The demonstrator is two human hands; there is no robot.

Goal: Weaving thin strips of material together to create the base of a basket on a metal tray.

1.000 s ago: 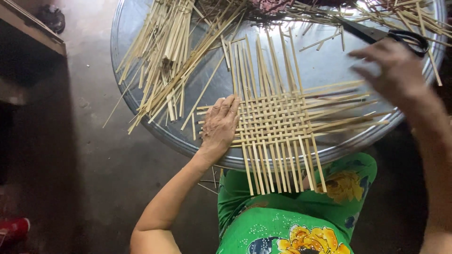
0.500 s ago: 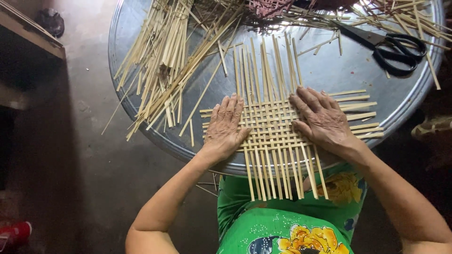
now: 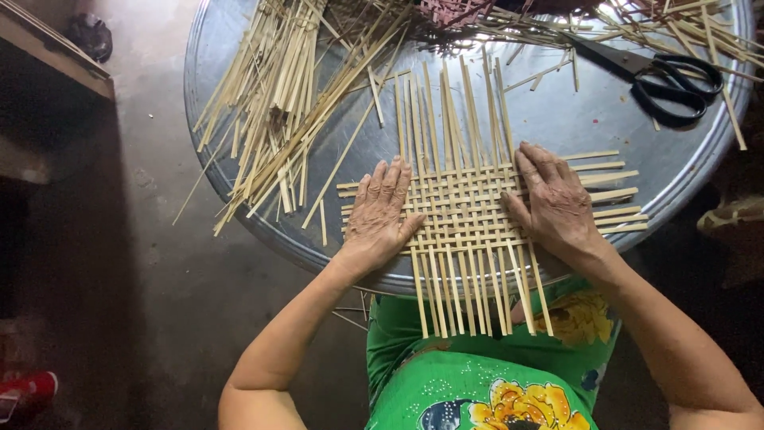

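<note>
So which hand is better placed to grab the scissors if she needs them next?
Probably the right hand. It rests on the right edge of the woven mat, on the same side as the black scissors. The left hand would have to cross the mat.

A home craft spot: bamboo strips [image 3: 274, 119] and scissors [image 3: 664, 76] on a metal tray [image 3: 239, 215], bare concrete floor [image 3: 159, 263]

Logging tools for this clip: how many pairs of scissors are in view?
1: black-handled scissors at the round metal tray's far right, among loose strips; more could be hidden under the strip pile.
</note>
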